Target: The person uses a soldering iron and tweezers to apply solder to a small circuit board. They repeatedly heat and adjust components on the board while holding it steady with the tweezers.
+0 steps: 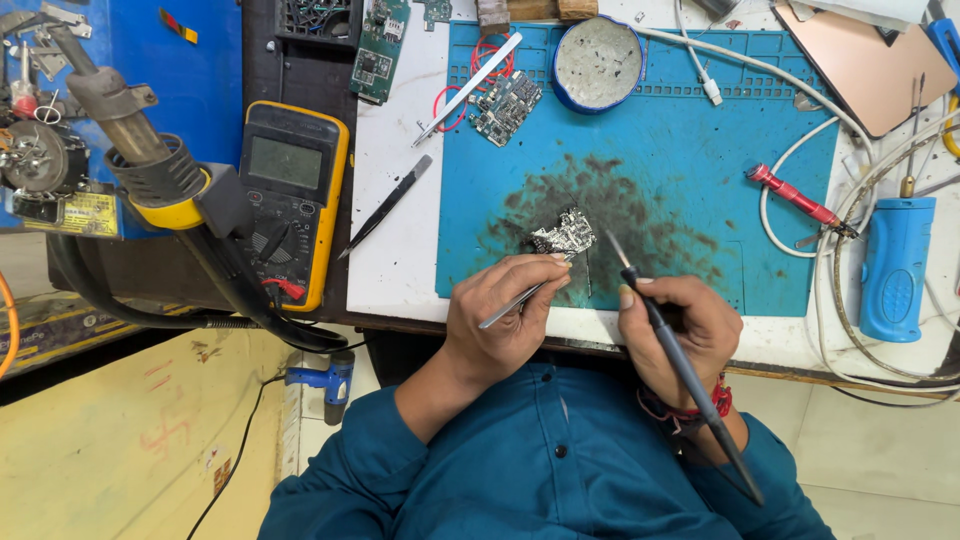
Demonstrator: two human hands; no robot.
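Observation:
My left hand (505, 315) grips thin metal tweezers (520, 298) whose tips reach a small silvery circuit board piece (565, 234) lying on the stained blue work mat (690, 130). My right hand (680, 325) holds a dark soldering iron (680, 365) like a pen. Its tip points up toward the board piece, a little to the right of it and not touching it. Both forearms are in teal sleeves.
A yellow multimeter (290, 195) and a hot air gun (130, 140) sit at the left. Black tweezers (385, 207), a green circuit board (505, 105), a round blue tin (597, 62), a red-handled tool (795, 198), white cables and a blue screwdriver (897, 262) surround the mat.

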